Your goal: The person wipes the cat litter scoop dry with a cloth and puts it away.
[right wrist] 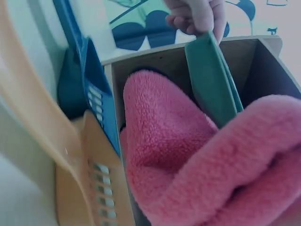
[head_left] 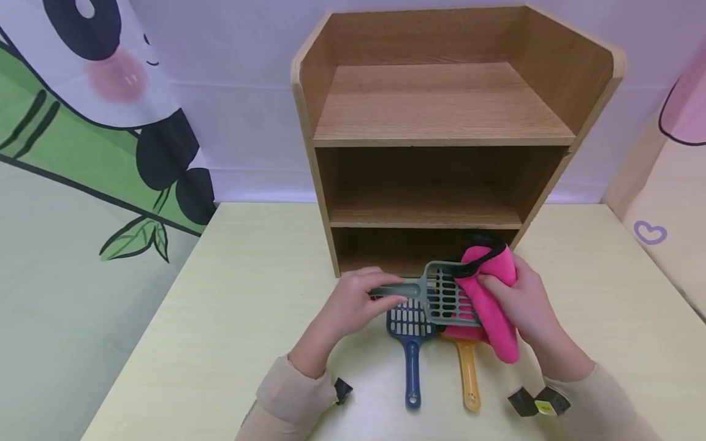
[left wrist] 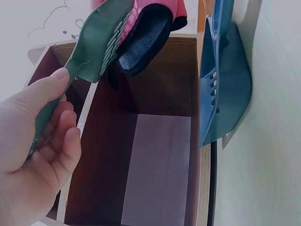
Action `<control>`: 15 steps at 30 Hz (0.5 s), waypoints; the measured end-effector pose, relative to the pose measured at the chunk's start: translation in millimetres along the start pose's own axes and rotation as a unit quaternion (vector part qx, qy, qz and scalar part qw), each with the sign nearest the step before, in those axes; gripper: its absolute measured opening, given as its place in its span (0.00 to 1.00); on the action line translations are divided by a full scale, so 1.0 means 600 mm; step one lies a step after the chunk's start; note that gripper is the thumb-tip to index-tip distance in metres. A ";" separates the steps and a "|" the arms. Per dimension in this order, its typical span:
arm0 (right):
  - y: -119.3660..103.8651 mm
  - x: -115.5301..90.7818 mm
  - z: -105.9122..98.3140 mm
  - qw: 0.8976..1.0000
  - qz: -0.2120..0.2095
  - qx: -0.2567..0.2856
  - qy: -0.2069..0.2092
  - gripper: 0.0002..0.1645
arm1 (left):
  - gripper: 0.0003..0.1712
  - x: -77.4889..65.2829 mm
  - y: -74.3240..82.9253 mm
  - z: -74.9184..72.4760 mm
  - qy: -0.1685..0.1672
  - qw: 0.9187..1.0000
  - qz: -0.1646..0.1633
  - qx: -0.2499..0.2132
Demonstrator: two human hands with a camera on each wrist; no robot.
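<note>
My left hand (head_left: 353, 303) pinches the handle of a grey-green slotted litter scoop (head_left: 449, 297), its head pointing right. My right hand (head_left: 526, 300) grips a bright pink fluffy cloth (head_left: 496, 303) with black edging, which lies against the scoop's head and covers its right end. In the left wrist view, the thumb and curled fingers (left wrist: 63, 125) go round the green handle. The right wrist view shows the folded pink cloth (right wrist: 160, 136) in front of the green scoop (right wrist: 211, 77); the right hand itself is hidden there.
A blue slotted scoop (head_left: 412, 367) and a yellow-orange scoop (head_left: 469, 373) lie on the pale table (head_left: 242, 306), handles toward me. The cloth overlaps the orange one's head. Behind stands a wooden shelf unit (head_left: 425, 141) with several levels, close beyond both hands.
</note>
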State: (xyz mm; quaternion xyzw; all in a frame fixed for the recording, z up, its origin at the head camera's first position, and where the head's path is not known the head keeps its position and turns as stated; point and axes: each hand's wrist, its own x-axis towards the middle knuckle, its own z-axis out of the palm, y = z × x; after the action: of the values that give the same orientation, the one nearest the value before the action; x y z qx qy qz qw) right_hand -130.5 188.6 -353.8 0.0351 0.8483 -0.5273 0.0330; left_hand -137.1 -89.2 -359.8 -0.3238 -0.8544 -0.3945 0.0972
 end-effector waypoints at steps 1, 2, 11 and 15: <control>0.001 -0.002 0.001 1.000 0.012 0.018 -0.002 0.33 | 0.16 0.000 -0.001 0.000 0.005 1.000 -0.001 0.001; 0.001 -0.005 0.001 0.999 0.026 0.037 -0.005 0.34 | 0.16 0.000 -0.002 0.000 0.010 1.000 -0.002 0.002; -0.010 -0.026 0.017 0.951 0.065 0.302 -0.030 0.31 | 0.16 0.001 -0.007 0.001 0.087 0.996 0.002 -0.009; -0.020 -0.036 0.029 0.882 0.052 0.466 -0.045 0.28 | 0.16 0.003 -0.006 0.020 0.122 0.992 0.013 -0.026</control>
State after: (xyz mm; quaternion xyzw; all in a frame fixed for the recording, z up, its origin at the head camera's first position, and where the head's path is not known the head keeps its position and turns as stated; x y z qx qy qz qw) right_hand -109.8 166.9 -348.9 0.0663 0.4997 -0.8601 0.0781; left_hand -139.7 -81.0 -369.1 -0.2867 -0.8217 -0.4514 0.1973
